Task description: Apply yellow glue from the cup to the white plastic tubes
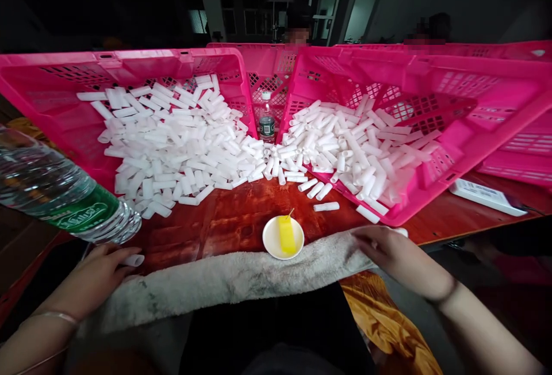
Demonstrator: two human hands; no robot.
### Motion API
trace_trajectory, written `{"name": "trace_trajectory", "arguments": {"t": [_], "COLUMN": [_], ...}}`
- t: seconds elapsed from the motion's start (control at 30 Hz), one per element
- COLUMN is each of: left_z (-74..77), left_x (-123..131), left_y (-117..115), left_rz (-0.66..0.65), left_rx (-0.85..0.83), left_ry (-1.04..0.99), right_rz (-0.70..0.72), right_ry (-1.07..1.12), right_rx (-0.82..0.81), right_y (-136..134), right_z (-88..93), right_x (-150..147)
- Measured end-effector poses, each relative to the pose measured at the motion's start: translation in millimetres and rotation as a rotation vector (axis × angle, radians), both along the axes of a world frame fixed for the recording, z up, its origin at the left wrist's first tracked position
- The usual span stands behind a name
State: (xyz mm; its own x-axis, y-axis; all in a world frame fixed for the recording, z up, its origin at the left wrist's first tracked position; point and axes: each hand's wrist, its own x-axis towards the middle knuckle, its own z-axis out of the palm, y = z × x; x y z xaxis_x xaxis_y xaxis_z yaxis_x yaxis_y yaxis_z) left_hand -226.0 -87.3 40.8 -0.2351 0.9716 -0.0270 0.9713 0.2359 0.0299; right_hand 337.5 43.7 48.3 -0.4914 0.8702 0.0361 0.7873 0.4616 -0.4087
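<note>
One tube (135, 260) between left fingers (122, 255), slightly parted; right fingers (373, 240) over towel (233, 277).

The short tubes (190, 145) are showing plain white. The left basket (172, 63) and right basket (513, 99) are displaying bright pink walls with lattice patterns. The worktop (181, 231) is gleaming mottled reddish brown. The towel (202, 283) is looking pale grey with darker smudges. A white dish (270, 246) is framing a yellow block (286, 234). The large bottle (64, 191) is wearing a green label with white lettering.
</note>
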Motion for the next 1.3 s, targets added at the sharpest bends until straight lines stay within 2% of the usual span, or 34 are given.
{"name": "trace_trajectory", "arguments": {"t": [0.1,0.2,0.3,0.43,0.5,0.63,0.77,0.83,0.9,1.07,1.17,1.23,1.3], "left_z": [8.1,20.8,27.7,27.7,24.6,9.7,-10.9,-18.3,-21.8,-19.7,-19.1,-20.0,-21.1], "left_x": [30.7,68.2,99.9,136.5,156.2,198.5,233.3,243.7,249.1,247.3,243.2,241.2,239.8], "left_y": [19.7,27.8,22.2,18.8,26.8,53.8,75.8,81.9,85.3,87.8,88.8,89.6,90.2], "left_rz": [-0.068,-0.136,-0.103,-0.171,-0.229,-0.356,-0.448,-0.449,-0.437,-0.416,-0.441,-0.453,-0.457], "left_rx": [0.056,0.134,0.138,-0.028,-0.061,0.056,0.076,0.086,0.1,0.103,0.099,0.1,0.096], "left_ry": [0.037,-0.126,-0.348,-0.507,-0.554,-0.635,-0.68,-0.683,-0.692,-0.738,-0.751,-0.756,-0.757], "right_rz": [-0.022,-0.009,0.067,0.36,0.394,0.325,0.401,0.45,0.466,0.371,0.358,0.427,0.474], "right_ry": [-0.102,-0.136,-0.07,0.4,0.552,0.544,0.464,0.452,0.495,0.626,0.59,0.551,0.576], "right_rx": [0.173,0.201,0.179,0.063,0.076,0.182,0.211,0.211,0.134,-0.117,-0.029,0.086,0.096], "right_y": [54.8,80.2,68.6,38.5,31.8,32.2,33.0,33.2,33.9,30.8,24.0,19.7,16.3], "right_z": [2.6,-8.9,-13.4,-14.7,-22.1,-44.4,-50.3,-46.1,-41.8,-41.0,-40.7,-39.5,-39.5], "right_x": [-43.6,-59.0,-55.9,-59.4,-70.6,-93.3,-95.8,-93.2,-91.8,-95.3,-95.6,-94.5,-93.6]}}
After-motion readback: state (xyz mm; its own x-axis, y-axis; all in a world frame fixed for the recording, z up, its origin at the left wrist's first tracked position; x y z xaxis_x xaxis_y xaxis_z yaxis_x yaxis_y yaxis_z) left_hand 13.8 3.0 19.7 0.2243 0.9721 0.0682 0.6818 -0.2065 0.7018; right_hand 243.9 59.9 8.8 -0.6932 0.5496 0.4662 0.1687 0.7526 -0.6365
